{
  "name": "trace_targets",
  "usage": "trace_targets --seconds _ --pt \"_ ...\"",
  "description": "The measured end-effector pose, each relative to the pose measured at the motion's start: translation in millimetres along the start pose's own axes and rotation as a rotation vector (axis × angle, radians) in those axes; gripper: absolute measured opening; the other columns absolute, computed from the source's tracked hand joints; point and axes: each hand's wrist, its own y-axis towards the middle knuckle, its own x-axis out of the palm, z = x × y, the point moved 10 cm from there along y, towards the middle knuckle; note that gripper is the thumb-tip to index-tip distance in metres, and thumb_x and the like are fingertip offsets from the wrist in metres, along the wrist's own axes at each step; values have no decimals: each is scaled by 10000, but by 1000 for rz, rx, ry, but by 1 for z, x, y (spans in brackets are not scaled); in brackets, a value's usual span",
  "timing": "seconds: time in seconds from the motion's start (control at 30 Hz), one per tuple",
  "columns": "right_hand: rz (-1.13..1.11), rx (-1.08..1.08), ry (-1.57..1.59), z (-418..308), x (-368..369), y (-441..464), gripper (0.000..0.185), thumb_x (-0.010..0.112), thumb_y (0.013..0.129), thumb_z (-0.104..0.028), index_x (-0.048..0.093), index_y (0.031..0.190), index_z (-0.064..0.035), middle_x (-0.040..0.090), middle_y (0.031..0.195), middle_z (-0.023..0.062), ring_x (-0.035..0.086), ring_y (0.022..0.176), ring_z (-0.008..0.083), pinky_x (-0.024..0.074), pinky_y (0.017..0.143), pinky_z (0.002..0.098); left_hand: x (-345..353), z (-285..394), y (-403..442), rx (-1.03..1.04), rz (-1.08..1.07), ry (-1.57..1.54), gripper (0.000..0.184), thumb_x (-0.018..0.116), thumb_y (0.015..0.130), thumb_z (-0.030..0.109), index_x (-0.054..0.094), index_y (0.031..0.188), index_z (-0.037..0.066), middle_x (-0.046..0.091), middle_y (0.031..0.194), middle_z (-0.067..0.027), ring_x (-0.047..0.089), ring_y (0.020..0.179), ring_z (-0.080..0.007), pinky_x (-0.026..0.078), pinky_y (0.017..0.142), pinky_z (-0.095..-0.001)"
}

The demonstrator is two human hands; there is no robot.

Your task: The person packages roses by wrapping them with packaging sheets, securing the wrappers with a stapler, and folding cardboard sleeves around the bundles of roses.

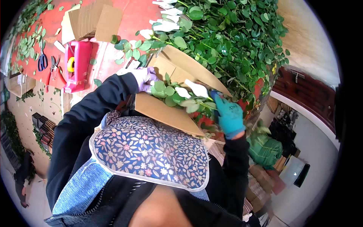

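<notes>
A folded brown cardboard wrap (181, 70) lies open in front of me, its lower flap (166, 113) close to my apron. At its left end is my left hand (144, 78) in a thin purple glove, fingers bent against the cardboard beside some leaves. My right hand (230, 116), in a teal work glove, is closed around leafy rose stems at the wrap's right end. Between the hands, over the wrap, are white rose buds (197, 89) that seem to be sleeved, with green leaves (163, 90). The gloved fingers partly hide the stems.
A big heap of leafy stems (230, 41) covers the table's right side, with white-sleeved buds (166, 25) at its edge. On the red tabletop (130, 15) are cardboard pieces (90, 20), a pink tape dispenser (78, 66), red-handled pruners (56, 73) and blue-handled scissors (42, 60).
</notes>
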Motion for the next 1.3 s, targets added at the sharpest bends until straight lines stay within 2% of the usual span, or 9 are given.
trace_targets --seconds 0.27,0.43,0.53,0.8,0.87,0.93,1.1,1.17,1.3 --pt "126 7 40 -16 36 56 697 683 779 -232 410 1410 -117 609 1071 156 631 815 326 516 716 437 -3 -5 -7 61 115 -149 454 775 741 185 617 1148 61 586 1104 -129 594 995 -284 488 869 -386" --pt "169 23 -65 -18 44 54 673 669 775 -217 427 1389 -82 621 1019 142 644 784 275 525 660 408 -16 7 -6 22 133 -530 503 785 753 160 556 1195 85 649 1047 -75 611 979 -219 498 828 -344" --pt "178 4 -114 -18 76 62 638 650 775 -193 442 1368 -83 623 990 126 651 776 268 524 642 407 -10 -13 -17 -247 104 -476 528 797 739 223 547 1193 119 666 968 -47 583 963 -230 464 841 -368" --pt "71 34 134 -5 120 69 635 663 809 -265 435 1372 -77 624 1007 154 625 886 323 503 726 446 -16 -10 -20 -343 14 -207 395 738 782 279 590 1113 122 663 892 -40 569 913 -251 392 885 -432" --pt "-5 92 178 -4 118 67 639 658 831 -322 432 1387 -101 616 1052 151 614 908 328 493 750 457 -4 -19 -16 -279 35 -224 332 724 790 239 615 1083 127 660 947 -43 588 889 -240 406 851 -423" --pt "243 32 83 -13 90 60 598 693 818 -265 472 1347 -97 623 1123 117 621 932 342 489 800 455 -28 12 -15 91 283 -71 297 714 784 206 637 1063 138 651 1056 -40 590 915 -248 415 823 -415" --pt "372 -63 108 -17 56 44 512 611 815 -208 518 1316 -154 591 1015 78 613 885 268 489 707 428 -21 2 -13 68 260 -90 280 712 764 159 657 1037 129 607 1215 -57 580 895 -276 421 791 -415" --pt "363 -77 125 -31 37 49 507 611 810 -196 522 1307 -157 593 1019 78 615 875 265 492 702 421 -9 -7 -9 31 194 -104 293 656 789 90 643 1080 66 636 1059 -155 626 921 -333 512 791 -399" --pt "303 -141 137 -64 60 76 436 607 803 -176 563 1237 -155 617 968 77 619 823 254 494 684 407 -2 -19 -7 25 119 -59 184 660 795 122 662 975 85 633 826 -136 615 778 -329 489 699 -413"
